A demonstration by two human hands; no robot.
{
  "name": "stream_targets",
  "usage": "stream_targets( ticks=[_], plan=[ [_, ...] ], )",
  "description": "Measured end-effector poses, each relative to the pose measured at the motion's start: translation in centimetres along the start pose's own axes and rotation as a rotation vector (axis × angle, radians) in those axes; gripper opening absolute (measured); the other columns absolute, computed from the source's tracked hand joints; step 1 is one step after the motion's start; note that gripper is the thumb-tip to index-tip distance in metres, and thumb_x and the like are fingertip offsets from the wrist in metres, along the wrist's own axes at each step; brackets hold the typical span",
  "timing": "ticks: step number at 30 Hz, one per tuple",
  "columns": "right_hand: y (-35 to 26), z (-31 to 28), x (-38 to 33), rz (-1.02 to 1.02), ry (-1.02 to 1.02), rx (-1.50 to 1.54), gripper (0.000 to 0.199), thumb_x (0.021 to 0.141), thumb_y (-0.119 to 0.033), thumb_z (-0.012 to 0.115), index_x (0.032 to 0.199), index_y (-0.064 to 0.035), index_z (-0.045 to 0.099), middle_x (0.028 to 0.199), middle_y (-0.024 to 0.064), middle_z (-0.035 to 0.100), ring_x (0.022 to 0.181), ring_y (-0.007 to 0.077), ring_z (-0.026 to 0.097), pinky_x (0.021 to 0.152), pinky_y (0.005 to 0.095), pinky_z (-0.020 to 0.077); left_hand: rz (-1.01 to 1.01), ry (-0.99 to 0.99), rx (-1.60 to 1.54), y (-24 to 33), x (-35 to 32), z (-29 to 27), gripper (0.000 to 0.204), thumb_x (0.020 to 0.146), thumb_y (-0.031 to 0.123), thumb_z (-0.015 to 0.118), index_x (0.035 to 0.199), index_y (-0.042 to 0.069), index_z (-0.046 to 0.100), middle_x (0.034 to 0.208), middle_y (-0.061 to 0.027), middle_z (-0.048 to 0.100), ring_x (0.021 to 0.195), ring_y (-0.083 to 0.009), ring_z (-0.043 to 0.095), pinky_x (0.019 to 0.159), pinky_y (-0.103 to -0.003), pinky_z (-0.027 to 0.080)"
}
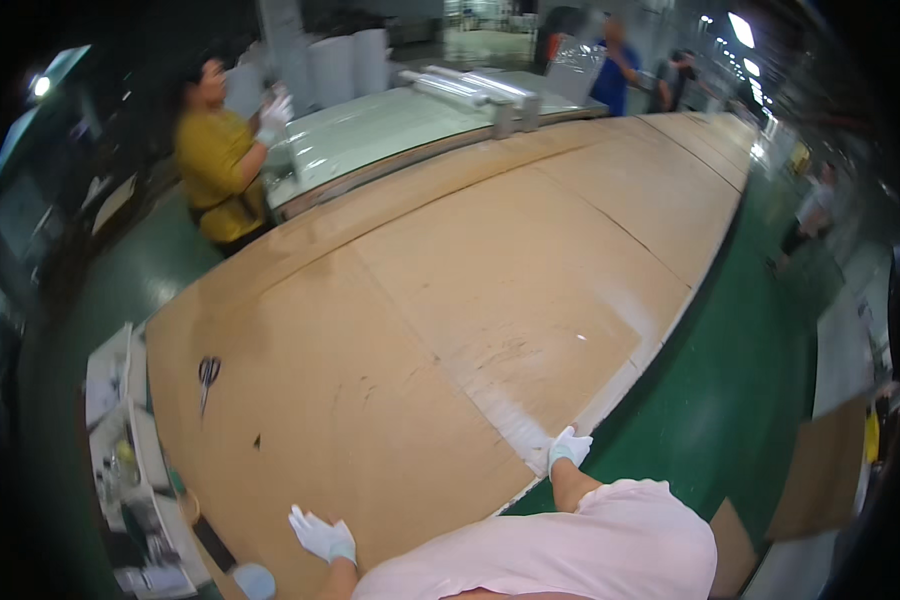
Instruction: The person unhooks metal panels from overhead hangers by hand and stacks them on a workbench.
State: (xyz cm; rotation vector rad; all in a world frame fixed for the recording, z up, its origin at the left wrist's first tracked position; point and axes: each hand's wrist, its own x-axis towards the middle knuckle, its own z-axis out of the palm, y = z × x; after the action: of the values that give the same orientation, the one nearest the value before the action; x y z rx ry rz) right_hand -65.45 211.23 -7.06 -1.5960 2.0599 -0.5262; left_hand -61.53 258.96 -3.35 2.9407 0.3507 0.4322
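Note:
White gloves cover both of my hands. My left hand is at the near left part of the long brown-topped table, fingers spread and nothing in them. Farther to the right, my right hand rests at the table's near edge, beside a whitish strip. Its fingers look stretched out, and I see nothing held in it. A pair of dark-handled scissors lies on the left part of the table, well beyond my left hand. A small dark scrap is between them.
White trays with bottles and small items line the table's left end. Across the table, a person in a yellow top stands by a second table bearing clear-wrapped rolls. More people are farther back. Green floor runs along the right.

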Motion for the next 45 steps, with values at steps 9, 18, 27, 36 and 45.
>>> stream_targets(
  ticks=[9, 18, 27, 36, 45],
  plan=[
    [1.7, -1.1, 0.8, 0.125, -0.117, 0.027, 0.062, 0.080, -0.050, 0.052, 0.099, 0.0093, 0.052, 0.096, 0.0265, 0.060, 0.087, 0.0383, 0.062, 0.069, 0.0466, 0.0533, -0.079, -0.091, 0.098, -0.9, 1.6, 0.3, 0.051, 0.074, 0.035, 0.054, 0.111, 0.000, 0.055, 0.135, -0.0163, 0.040, 0.127, -0.0312, 0.033, 0.104, -0.040, 0.028],
    [0.6, 1.5, -1.5, -0.012, -0.070, 0.010, 0.051, 0.081, -0.042, 0.053, 0.100, 0.0049, 0.051, 0.096, 0.0254, 0.060, 0.089, 0.0383, 0.060, 0.076, 0.0450, 0.0491, -0.108, 0.004, -0.093, -0.8, 0.2, -1.2, 0.048, 0.066, 0.012, 0.066, 0.107, -0.007, 0.051, 0.129, -0.0200, 0.044, 0.122, -0.0368, 0.037, 0.104, -0.040, 0.030],
    [-0.5, -0.8, -0.3, 0.020, 0.037, 0.010, 0.050, 0.082, -0.043, 0.053, 0.103, 0.0025, 0.052, 0.100, 0.0249, 0.058, 0.092, 0.0397, 0.058, 0.080, 0.0463, 0.0461, 0.023, 0.058, -0.026, 1.0, 0.0, 0.9, 0.044, 0.067, 0.013, 0.065, 0.103, -0.008, 0.051, 0.132, -0.0203, 0.041, 0.123, -0.0382, 0.036, 0.102, -0.045, 0.032],
    [-1.0, -0.9, -1.7, 0.038, -0.014, -0.011, 0.050, 0.082, -0.045, 0.052, 0.103, 0.0004, 0.052, 0.099, 0.0233, 0.059, 0.091, 0.0381, 0.059, 0.078, 0.0461, 0.0467, -0.005, -0.003, 0.014, 0.2, 0.1, 0.4, 0.039, 0.077, 0.019, 0.060, 0.105, -0.006, 0.049, 0.133, -0.0206, 0.039, 0.124, -0.0373, 0.035, 0.101, -0.045, 0.031],
    [-0.9, -1.1, -1.2, 0.053, -0.007, -0.001, 0.051, 0.082, -0.044, 0.052, 0.106, 0.0002, 0.052, 0.101, 0.0229, 0.059, 0.091, 0.0374, 0.059, 0.078, 0.0452, 0.0473, 0.047, 0.064, 0.012, 0.0, -0.2, 1.3, 0.041, 0.073, 0.017, 0.063, 0.103, -0.009, 0.051, 0.130, -0.0220, 0.042, 0.123, -0.0384, 0.036, 0.101, -0.045, 0.032]
  ],
)
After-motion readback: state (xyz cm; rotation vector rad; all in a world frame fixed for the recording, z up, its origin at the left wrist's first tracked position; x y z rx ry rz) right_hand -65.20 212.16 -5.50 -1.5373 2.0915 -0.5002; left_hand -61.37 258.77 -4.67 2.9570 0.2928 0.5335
